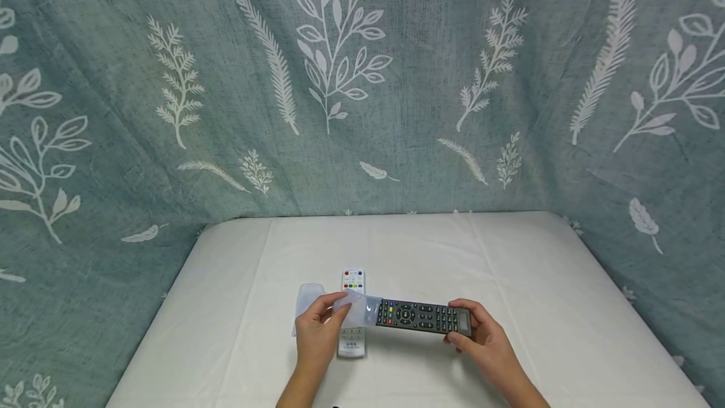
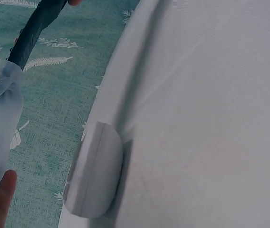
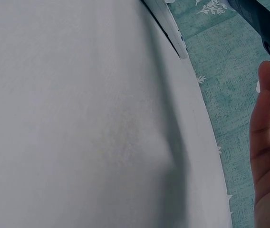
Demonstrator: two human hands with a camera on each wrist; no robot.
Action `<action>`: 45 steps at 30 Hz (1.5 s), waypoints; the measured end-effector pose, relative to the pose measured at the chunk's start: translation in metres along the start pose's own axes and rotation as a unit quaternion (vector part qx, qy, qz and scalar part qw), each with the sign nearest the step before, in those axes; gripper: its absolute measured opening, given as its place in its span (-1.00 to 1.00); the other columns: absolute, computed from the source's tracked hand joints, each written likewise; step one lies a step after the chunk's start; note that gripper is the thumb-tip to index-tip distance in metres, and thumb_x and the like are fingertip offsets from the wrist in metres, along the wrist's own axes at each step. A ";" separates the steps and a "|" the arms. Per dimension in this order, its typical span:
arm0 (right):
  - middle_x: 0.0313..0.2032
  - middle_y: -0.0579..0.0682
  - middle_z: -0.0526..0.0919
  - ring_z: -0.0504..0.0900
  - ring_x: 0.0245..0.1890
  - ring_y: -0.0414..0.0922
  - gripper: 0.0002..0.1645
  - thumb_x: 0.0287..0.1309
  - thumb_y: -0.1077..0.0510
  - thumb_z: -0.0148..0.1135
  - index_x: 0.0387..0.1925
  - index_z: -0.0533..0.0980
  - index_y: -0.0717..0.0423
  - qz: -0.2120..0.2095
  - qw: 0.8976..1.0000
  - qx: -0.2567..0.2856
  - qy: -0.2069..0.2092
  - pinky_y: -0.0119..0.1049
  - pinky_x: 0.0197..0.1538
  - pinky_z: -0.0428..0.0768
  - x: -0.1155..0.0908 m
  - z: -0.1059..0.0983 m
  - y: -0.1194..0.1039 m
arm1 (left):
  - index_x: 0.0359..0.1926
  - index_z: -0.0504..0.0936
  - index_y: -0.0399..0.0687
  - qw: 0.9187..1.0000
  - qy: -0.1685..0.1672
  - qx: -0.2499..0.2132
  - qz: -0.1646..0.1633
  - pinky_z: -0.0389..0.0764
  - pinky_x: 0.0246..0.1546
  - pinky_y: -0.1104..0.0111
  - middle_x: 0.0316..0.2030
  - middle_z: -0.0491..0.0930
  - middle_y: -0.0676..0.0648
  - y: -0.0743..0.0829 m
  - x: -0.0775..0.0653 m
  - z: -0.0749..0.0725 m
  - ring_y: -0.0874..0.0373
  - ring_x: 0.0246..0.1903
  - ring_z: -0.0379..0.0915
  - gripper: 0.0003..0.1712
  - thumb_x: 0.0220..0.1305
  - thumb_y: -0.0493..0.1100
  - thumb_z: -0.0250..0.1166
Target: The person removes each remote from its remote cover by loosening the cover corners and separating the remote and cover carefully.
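A black remote control (image 1: pixel 421 317) is held above the table, its left end inside a translucent protective sleeve (image 1: pixel 357 309). My left hand (image 1: pixel 318 334) pinches the sleeve's far end between thumb and fingers. At the remote's other end, my right hand (image 1: pixel 484 339) grips it near the small grey display. Beneath the sleeve lies a white remote control (image 1: pixel 352 350), partly covered from the head view. In the left wrist view the sleeve (image 2: pixel 2 114) wraps the end of the black remote (image 2: pixel 33 33). The right wrist view catches the black remote (image 3: pixel 263 23) above my fingers (image 3: pixel 263 118).
A second translucent sleeve (image 1: pixel 308 298) lies flat to the left of the white remote, partly behind my left hand. A white cloth (image 1: pixel 425 250) covers the table. Green leaf-patterned fabric (image 1: pixel 396 80) hangs behind and at both sides.
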State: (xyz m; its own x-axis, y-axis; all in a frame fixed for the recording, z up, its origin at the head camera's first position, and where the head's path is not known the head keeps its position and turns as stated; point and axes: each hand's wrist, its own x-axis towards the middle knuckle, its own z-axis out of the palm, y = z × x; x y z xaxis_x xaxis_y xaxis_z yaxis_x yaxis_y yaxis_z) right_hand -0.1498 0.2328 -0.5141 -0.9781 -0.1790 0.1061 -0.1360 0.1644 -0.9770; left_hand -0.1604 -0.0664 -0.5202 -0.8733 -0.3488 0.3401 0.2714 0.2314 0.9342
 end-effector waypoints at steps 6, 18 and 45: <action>-0.11 -0.19 0.68 0.73 -0.28 -0.18 -0.34 0.17 0.24 0.37 0.26 0.32 0.20 -0.004 1.000 -0.005 0.001 -0.30 -0.35 0.68 0.000 -0.001 -0.001 | -0.25 0.78 0.02 1.000 -0.003 0.000 0.009 0.71 -0.14 0.50 -0.21 0.79 -0.05 -0.001 0.001 -0.001 0.32 -0.17 0.66 -0.72 0.03 -0.41 0.49; -0.10 -0.21 0.68 0.73 -0.29 -0.18 -0.34 0.19 0.25 0.35 0.27 0.30 0.21 -0.010 1.000 -0.004 0.002 -0.30 -0.35 0.67 0.001 -0.001 -0.001 | -0.24 0.77 0.07 1.000 0.007 0.023 -0.004 0.70 -0.12 0.50 -0.19 0.79 0.02 -0.001 0.002 -0.001 0.25 -0.13 0.68 -0.70 0.04 -0.41 0.48; -0.12 -0.24 0.69 0.73 -0.33 -0.18 -0.39 0.24 0.31 0.29 0.27 0.29 0.22 -0.015 1.000 0.016 0.019 -0.29 -0.38 0.66 0.000 -0.014 0.007 | -0.19 0.76 0.03 0.998 0.003 -0.015 -0.069 0.65 -0.22 0.58 -0.11 0.74 -0.01 -0.002 0.005 -0.005 0.33 -0.08 0.63 -0.73 0.09 -0.37 0.47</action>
State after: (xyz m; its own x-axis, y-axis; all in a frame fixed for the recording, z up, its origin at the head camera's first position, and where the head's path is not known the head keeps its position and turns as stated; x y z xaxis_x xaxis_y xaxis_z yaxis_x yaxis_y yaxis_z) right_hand -0.1529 0.2478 -0.5185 -0.9790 -0.1469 0.1415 -0.1606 0.1277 -0.9787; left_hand -0.1634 -0.0732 -0.5198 -0.9009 -0.3806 0.2089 0.1613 0.1533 0.9749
